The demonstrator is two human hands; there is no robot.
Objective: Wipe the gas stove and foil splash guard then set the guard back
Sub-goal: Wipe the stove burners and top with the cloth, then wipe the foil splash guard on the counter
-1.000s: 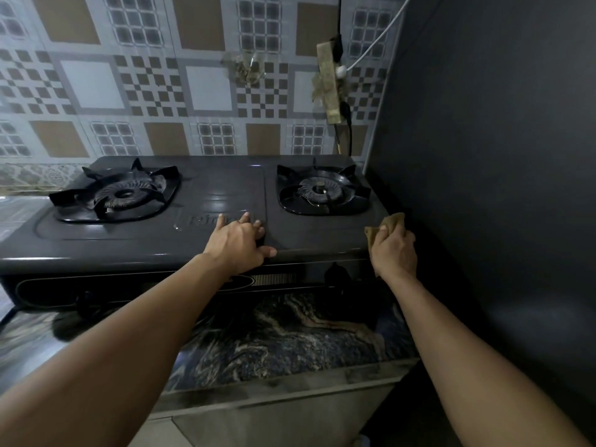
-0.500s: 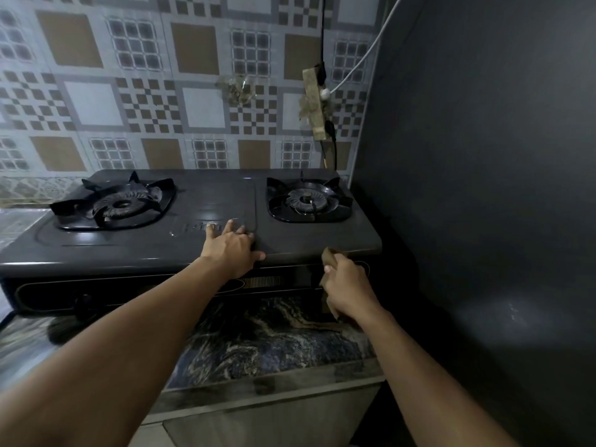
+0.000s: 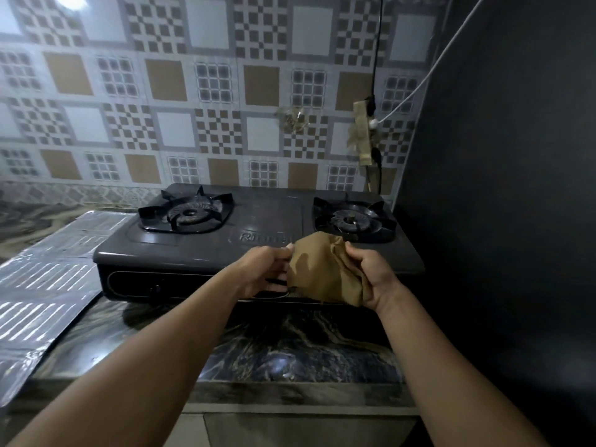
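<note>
A dark two-burner gas stove (image 3: 258,250) stands on the marbled counter (image 3: 290,346), against the tiled wall. The foil splash guard (image 3: 42,285) lies flat on the counter to the stove's left, its near end hanging past the counter edge. A brown cloth (image 3: 317,272) is spread in the air in front of the stove's front edge. My left hand (image 3: 266,274) pinches the cloth's left side and my right hand (image 3: 371,275) grips its right side.
A dark wall (image 3: 500,188) runs close along the stove's right side. A power strip (image 3: 362,137) with black and white cables hangs on the tiled wall behind the right burner (image 3: 351,221). The left burner (image 3: 190,214) has its grate in place.
My left hand has lifted off the stove top and taken hold of the cloth. My right hand came up from the stove's front with the cloth. The view pulled back, showing the foil guard.
</note>
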